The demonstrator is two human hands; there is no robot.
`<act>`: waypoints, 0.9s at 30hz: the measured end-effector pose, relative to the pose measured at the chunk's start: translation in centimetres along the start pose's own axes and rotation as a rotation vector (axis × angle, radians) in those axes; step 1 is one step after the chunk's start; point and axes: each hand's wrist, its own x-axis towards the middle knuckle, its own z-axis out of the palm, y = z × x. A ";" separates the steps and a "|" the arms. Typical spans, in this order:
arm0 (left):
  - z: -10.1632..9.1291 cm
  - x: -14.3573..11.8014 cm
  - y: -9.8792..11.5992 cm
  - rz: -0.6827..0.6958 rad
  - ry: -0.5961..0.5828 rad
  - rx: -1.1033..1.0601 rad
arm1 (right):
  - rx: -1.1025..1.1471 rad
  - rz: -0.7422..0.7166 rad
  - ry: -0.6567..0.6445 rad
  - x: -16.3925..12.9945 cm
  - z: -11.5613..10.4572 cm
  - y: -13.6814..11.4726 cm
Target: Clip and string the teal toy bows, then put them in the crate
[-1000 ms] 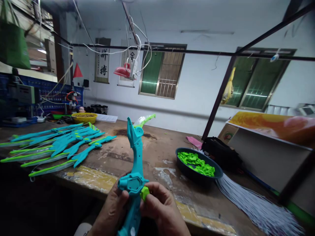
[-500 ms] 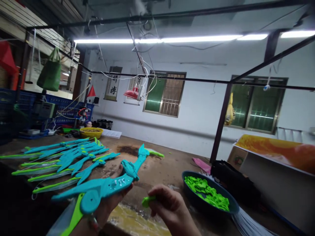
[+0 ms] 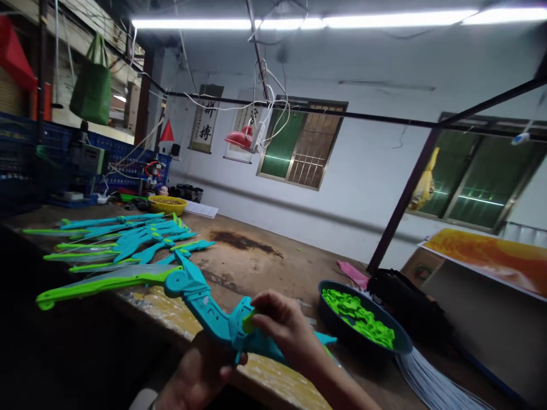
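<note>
Toy bow [image 3: 209,316], blue and green, held above the near edge of the bench [image 3: 265,276].
The left hand [image 3: 200,364] has its grip curled under the bow's middle; the right hand [image 3: 286,324] has its grip pinched narrow on a small green piece [image 3: 248,323] at that middle, whether seated I cannot tell. Leftward, similar bows [image 3: 139,236] lie overlapping; rightward sits a dark bowl [image 3: 356,340] of green parts [image 3: 359,315], pale strands [image 3: 431,378] beside it.
</note>
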 end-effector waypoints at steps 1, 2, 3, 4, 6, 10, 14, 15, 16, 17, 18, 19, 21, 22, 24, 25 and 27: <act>0.4 -0.3 -0.1 -0.015 -0.007 -0.018 | 0.020 0.023 0.003 -0.2 0.1 0.3; 0.7 -0.7 -0.2 -0.024 -0.015 -0.049 | 0.037 0.044 0.006 -0.4 0.1 0.5; 0.9 -1.0 -0.2 -0.032 -0.029 -0.088 | 0.057 0.063 0.014 -0.6 0.1 0.7; 1.1 -1.4 -0.2 -0.036 -0.051 -0.132 | 0.077 0.080 0.024 -0.7 0.1 0.9; 1.1 -2.0 -0.4 -0.024 -0.095 -0.207 | 0.103 0.098 0.049 -0.8 0.0 1.1; 1.1 -2.8 -1.8 0.121 0.017 -0.128 | 0.130 0.117 0.068 -1.1 0.0 1.7; 1.4 -3.2 -2.7 0.214 0.198 0.306 | 0.163 0.132 0.094 -1.8 0.5 2.4; 1.4 -3.3 -2.7 0.237 0.211 0.396 | 0.171 0.133 0.102 -2.0 0.7 2.5; 1.4 -3.3 -2.6 0.267 0.215 0.469 | 0.172 0.132 0.103 -2.1 0.8 2.5; 1.4 -3.4 -2.5 0.293 0.214 0.533 | 0.163 0.123 0.102 -2.3 0.9 2.5; 1.3 -3.5 -2.3 0.314 0.208 0.598 | 0.139 0.106 0.102 -2.4 0.9 2.4; 1.2 -3.5 -2.2 0.329 0.197 0.662 | 0.099 0.076 0.107 -2.5 1.0 2.4; 1.0 -3.6 -2.0 0.356 0.170 0.765 | -0.003 -0.002 0.128 -2.7 1.0 2.5; 0.9 -3.5 -1.9 0.368 0.159 0.794 | -0.049 -0.033 0.134 -2.8 1.0 2.6; 0.7 -3.4 -2.0 0.369 0.134 0.816 | -0.115 -0.064 0.117 -2.9 0.9 2.8; 0.5 -3.3 -2.0 0.355 0.118 0.818 | -0.139 -0.074 0.101 -2.9 0.8 3.0; 0.1 -3.1 -2.1 0.333 0.074 0.821 | -0.199 -0.107 0.067 -3.0 0.6 3.1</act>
